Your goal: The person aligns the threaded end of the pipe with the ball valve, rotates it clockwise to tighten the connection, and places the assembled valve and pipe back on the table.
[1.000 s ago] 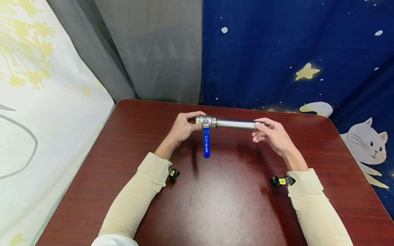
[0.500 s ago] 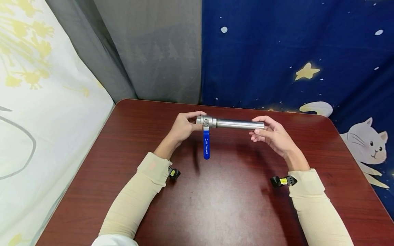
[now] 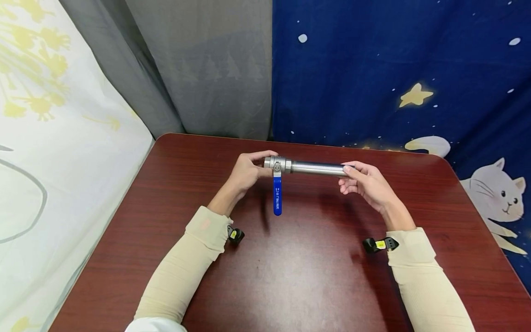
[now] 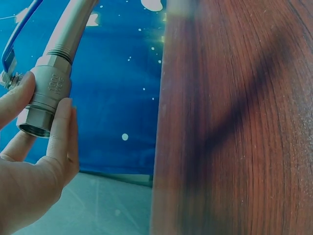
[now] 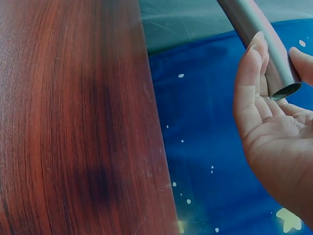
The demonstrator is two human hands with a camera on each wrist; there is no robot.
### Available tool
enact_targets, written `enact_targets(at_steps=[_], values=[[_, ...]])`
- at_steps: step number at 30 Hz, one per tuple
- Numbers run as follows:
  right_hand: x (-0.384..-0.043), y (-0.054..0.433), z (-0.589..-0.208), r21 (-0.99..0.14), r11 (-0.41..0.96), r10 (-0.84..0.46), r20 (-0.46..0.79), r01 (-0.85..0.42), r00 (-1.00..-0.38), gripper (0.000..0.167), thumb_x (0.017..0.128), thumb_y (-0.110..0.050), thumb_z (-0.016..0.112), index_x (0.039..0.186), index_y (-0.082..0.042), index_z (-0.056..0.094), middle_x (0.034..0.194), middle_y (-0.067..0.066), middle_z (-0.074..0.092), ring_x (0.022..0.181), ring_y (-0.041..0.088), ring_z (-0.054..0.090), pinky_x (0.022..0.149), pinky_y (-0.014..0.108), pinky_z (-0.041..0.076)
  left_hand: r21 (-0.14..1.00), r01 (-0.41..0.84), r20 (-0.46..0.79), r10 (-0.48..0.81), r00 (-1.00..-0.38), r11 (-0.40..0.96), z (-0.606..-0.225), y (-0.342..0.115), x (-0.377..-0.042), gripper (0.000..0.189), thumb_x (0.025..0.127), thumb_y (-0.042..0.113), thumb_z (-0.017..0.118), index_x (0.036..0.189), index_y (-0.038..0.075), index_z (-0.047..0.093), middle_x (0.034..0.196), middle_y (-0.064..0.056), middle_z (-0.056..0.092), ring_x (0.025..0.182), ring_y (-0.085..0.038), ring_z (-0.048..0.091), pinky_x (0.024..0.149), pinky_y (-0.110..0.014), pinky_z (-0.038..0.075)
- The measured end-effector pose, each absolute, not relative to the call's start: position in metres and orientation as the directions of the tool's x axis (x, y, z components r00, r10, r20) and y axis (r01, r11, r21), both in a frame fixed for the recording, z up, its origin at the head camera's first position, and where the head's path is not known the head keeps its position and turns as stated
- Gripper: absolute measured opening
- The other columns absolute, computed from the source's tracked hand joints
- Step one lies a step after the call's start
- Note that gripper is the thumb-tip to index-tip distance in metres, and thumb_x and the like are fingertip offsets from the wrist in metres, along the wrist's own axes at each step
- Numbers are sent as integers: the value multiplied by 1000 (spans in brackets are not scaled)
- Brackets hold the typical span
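My left hand (image 3: 245,171) grips the steel body of a ball valve (image 3: 284,164) between thumb and fingers, above the table. The valve's blue lever handle (image 3: 277,196) points toward me in the head view. A plain steel pipe (image 3: 317,168) joins the valve's right end, and threads (image 4: 59,51) show at the joint in the left wrist view. At the pipe's far end my right hand (image 3: 367,183) pinches it, thumb on the near side. In the right wrist view the pipe's open end (image 5: 286,91) faces the palm. Valve and pipe lie level, left to right.
Beneath both hands is a dark red wooden table (image 3: 290,276), with shadows of the hands and pipe on it. A grey curtain (image 3: 215,69) and a blue star-patterned curtain (image 3: 352,69) hang behind it. A white patterned cloth (image 3: 62,161) hangs at left.
Half a second ago the right thumb was lower, leaving the pipe's end exposed; now it lies over the pipe again. The left hand keeps its hold on the valve, almost still.
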State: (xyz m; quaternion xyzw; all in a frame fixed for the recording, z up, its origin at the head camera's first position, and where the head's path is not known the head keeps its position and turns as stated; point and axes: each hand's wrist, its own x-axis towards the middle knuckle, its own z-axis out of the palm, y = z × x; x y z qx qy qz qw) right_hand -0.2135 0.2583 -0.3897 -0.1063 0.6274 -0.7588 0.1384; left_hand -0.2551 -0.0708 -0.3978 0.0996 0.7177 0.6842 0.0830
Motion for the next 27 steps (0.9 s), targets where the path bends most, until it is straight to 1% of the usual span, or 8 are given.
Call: enact_targets(at_steps=[2, 4, 9, 12, 17, 22, 24, 27], values=[[-213, 258, -389, -985, -156, -328, -25, 80, -944, 15, 99, -16, 56, 108, -5, 61, 78, 10, 69, 64, 17, 67, 63, 27, 57, 999, 23, 14, 257, -966, 33, -399, -71, -255, 46, 74, -5, 75, 118, 8, 70, 105, -11, 65, 78, -19, 59, 71, -34, 51], [-213, 258, -390, -984, -163, -335, -13, 71, -942, 18, 99, -15, 56, 112, -4, 60, 79, 11, 69, 65, 18, 68, 64, 28, 57, 999, 22, 15, 255, -967, 25, -400, -70, -255, 46, 74, -4, 76, 118, 7, 70, 104, -11, 66, 75, -17, 60, 73, -38, 51], [-214, 260, -392, -972, -234, -402, 72, 27, -913, 29, 97, 1, 53, 125, -2, 51, 84, 14, 69, 70, 22, 70, 68, 32, 58, 1000, 16, 10, 254, -967, 21, -400, -70, -255, 45, 75, -4, 75, 118, 8, 70, 106, -11, 66, 74, -17, 62, 77, -43, 52], [-215, 260, -391, -969, -247, -414, 84, 22, -906, 28, 95, 6, 52, 122, -3, 50, 84, 14, 70, 70, 23, 70, 69, 32, 58, 1000, 9, 5, 251, -968, 15, -400, -71, -256, 44, 75, -5, 74, 117, 9, 70, 108, -12, 66, 75, -19, 62, 77, -42, 53], [-214, 258, -387, -979, -196, -370, 15, 62, -929, 14, 99, -8, 54, 112, -4, 55, 77, 11, 68, 64, 19, 68, 64, 29, 57, 1000, 7, 5, 246, -969, 7, -399, -71, -256, 43, 75, -3, 76, 117, 9, 71, 110, -12, 65, 77, -20, 62, 73, -32, 53], [-214, 256, -385, -989, -126, -309, -36, 78, -950, 18, 99, -21, 56, 106, -4, 58, 75, 9, 66, 61, 16, 66, 63, 27, 57, 1000, 5, 5, 240, -971, 1, -398, -71, -254, 44, 75, -3, 77, 116, 10, 71, 107, -12, 65, 78, -19, 60, 72, -33, 53], [-214, 257, -386, -987, -142, -322, -20, 70, -946, 18, 99, -18, 57, 110, -4, 58, 76, 10, 67, 63, 17, 67, 63, 28, 57, 1000, 6, 5, 240, -971, 2, -397, -71, -254, 44, 75, -3, 77, 116, 11, 71, 106, -11, 65, 78, -19, 60, 73, -37, 53], [-213, 258, -386, -981, -192, -365, 33, 41, -930, 21, 97, -4, 55, 118, -4, 54, 78, 11, 68, 65, 19, 68, 63, 28, 57, 1000, 7, 7, 241, -970, 1, -396, -71, -253, 43, 75, -4, 77, 115, 10, 71, 106, -11, 65, 76, -18, 60, 74, -39, 52]])
